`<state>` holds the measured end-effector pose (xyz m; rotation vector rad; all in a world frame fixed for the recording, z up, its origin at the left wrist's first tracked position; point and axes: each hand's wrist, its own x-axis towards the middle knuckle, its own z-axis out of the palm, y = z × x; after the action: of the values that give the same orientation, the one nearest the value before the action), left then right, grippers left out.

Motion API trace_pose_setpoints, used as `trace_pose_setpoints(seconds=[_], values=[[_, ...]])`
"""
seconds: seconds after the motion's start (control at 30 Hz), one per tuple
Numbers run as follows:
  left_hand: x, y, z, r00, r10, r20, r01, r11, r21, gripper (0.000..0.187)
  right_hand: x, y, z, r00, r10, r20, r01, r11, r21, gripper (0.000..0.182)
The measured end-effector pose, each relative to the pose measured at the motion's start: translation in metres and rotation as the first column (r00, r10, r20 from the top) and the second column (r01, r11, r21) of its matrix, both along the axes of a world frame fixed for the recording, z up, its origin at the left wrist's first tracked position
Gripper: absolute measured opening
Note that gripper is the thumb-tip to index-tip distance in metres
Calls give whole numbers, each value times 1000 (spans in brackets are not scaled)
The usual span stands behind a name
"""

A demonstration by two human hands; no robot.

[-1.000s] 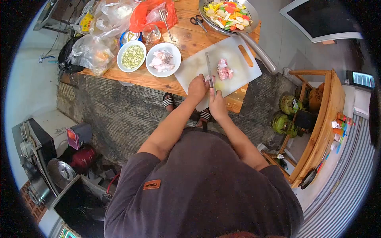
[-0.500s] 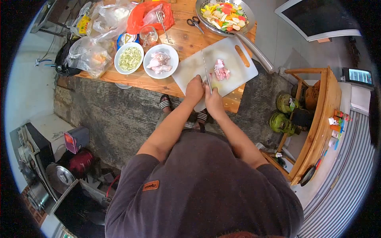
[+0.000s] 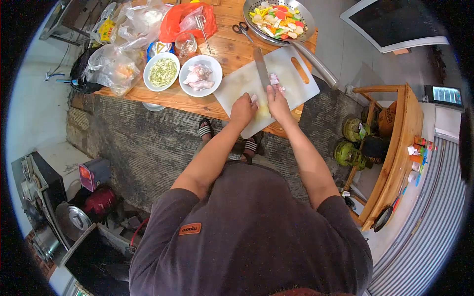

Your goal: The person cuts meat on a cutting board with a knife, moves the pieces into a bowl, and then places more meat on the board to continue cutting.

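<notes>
Left hand (image 3: pixel 242 111): centre of the frame, curled, pinching 1 small piece of meat (image 3: pixel 254 98) above the lower left part of the cutting board (image 3: pixel 298 91)
Right hand (image 3: pixel 278 104): just right of centre, clasped round the handle end of the knife (image 3: pixel 260 66)
Knife: pointing toward the top of the frame; touching the board or not, cannot tell
Cut meat (image 3: pixel 274 78): on the board, just right of the blade, partly hidden
White bowls: 2, upper left of centre, 1 with meat (image 3: pixel 216 84), 1 with pale green shreds (image 3: pixel 161 89)
Scissors (image 3: pixel 242 29): top centre, on the wooden table (image 3: pixel 227 34)
Perforated pan (image 3: pixel 309 29): top right of centre, holding cut vegetables (image 3: pixel 279 22)
</notes>
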<state>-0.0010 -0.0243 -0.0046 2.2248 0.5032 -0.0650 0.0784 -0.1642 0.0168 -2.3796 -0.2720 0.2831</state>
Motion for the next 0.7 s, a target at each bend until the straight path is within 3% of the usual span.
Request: trace_pose_setpoints(seconds=[0.07,0.1,0.17,0.2,0.27,0.37,0.5,0.57,0.7], values=[[1,0,-2,1000,17,6,-17,1000,-13,31,-4,-7,-9,987,6,-161,8,996,85,76],[0,0,0,1000,21,-2,-21,1000,-21,31,-9,-10,5,987,6,-160,9,996,88,76],[0,1,3,1000,26,-5,-26,999,-24,31,-23,-17,49,853,-40,-520,138,979,152,73],[-1,1,2,1000,29,6,-28,999,-25,31,-30,-24,52,855,-38,-518,139,978,157,73],[1,-1,-1,999,29,29,-29,999,-17,30,-40,-38,56,863,-42,-503,216,931,294,53],[4,-7,-2,998,33,57,-35,999,36,29,-58,-65,73,862,-31,-506,224,919,325,52],[23,-14,8,998,45,52,-44,999,-19,28,-87,-102,76,863,-45,-504,250,904,347,51],[37,-15,10,1000,23,18,-22,998,-53,28,-97,-123,54,893,-108,-437,193,969,154,60],[47,-15,8,997,-18,77,26,995,-100,28,-116,-140,44,885,-134,-446,211,969,127,58]])
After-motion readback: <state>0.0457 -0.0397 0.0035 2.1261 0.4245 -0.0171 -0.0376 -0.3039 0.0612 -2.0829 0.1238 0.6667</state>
